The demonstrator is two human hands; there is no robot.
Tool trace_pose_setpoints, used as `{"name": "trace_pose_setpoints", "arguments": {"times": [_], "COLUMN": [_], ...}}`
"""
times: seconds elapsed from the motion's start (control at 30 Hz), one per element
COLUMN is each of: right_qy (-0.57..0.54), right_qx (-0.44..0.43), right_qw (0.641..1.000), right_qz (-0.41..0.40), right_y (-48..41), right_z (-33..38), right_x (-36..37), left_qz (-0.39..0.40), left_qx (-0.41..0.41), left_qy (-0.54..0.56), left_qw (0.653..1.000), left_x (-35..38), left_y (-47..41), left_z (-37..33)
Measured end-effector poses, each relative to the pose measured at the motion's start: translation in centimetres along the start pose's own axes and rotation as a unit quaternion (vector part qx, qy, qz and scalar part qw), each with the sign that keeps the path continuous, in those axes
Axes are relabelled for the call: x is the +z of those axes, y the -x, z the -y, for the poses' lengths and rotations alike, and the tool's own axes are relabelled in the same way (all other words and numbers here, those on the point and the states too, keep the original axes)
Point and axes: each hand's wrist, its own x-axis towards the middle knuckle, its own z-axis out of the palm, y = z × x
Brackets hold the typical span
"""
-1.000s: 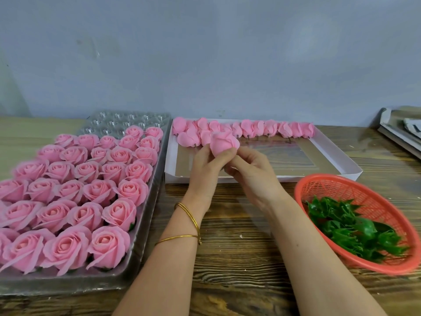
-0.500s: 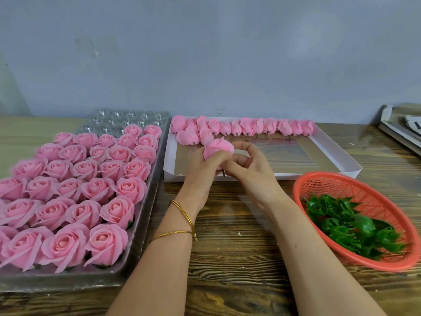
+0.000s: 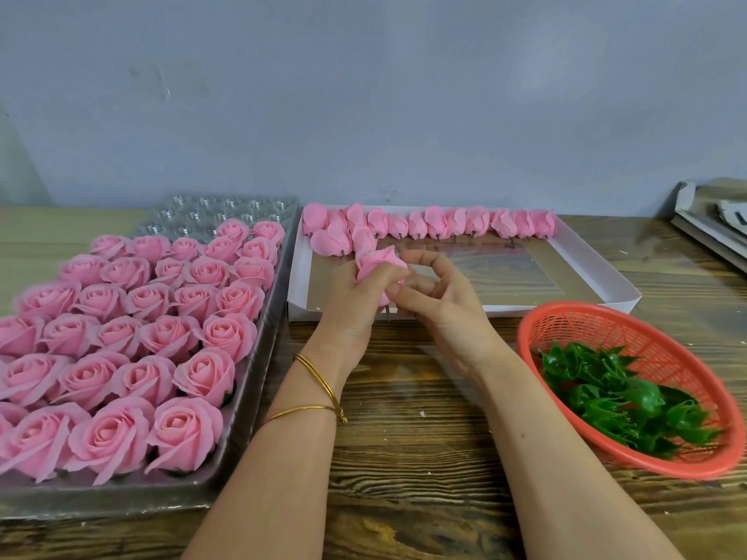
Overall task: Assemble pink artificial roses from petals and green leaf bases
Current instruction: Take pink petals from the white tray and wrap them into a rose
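Two hands hold one rose bud (image 3: 378,262) over the near wall of the white box (image 3: 598,272) | left hand (image 3: 355,301) grips its base, right hand (image 3: 440,313) pinches outer petals | risk: a tight squeeze may crease petals; leaf bases (image 3: 618,394) wait in the red basket (image 3: 606,317), none fitted yet.

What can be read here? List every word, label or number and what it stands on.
No legible text in this view.
Dark marks on the stacked sheets at the far right edge: blurred and cut off, unreadable.
Clear tray, white box, red basket, held rose bud: no print visible.
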Motion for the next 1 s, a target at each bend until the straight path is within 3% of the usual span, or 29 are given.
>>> {"name": "trace_pose_setpoints", "arguments": {"times": [0.33, 0.53, 0.67, 0.83, 1.0], "right_qy": [0.023, 0.035, 0.063, 0.062, 0.052], "right_qx": [-0.007, -0.002, 0.003, -0.016, -0.024], "right_qw": [0.999, 0.999, 0.998, 0.994, 0.992], "right_qz": [-0.036, -0.025, -0.028, -0.092, -0.114], "right_y": [0.3, 0.5, 0.3, -0.1, -0.3], "right_z": [0.1, 0.5, 0.3, 0.1, 0.1], "right_x": [0.5, 0.5, -0.1, 0.0, 0.2], "left_qz": [-0.014, 0.015, -0.006, -0.046, -0.056], "left_qx": [0.033, 0.059, 0.093, 0.159, 0.181], "left_qy": [0.006, -0.006, -0.065, -0.198, -0.230], "left_qw": [0.999, 0.998, 0.993, 0.966, 0.954], "left_x": [0.2, -0.2, -0.1, 0.0, 0.0], "left_y": [-0.2, -0.2, -0.2, -0.5, -0.7], "left_z": [0.4, 0.6, 0.8, 1.1, 1.4]}}
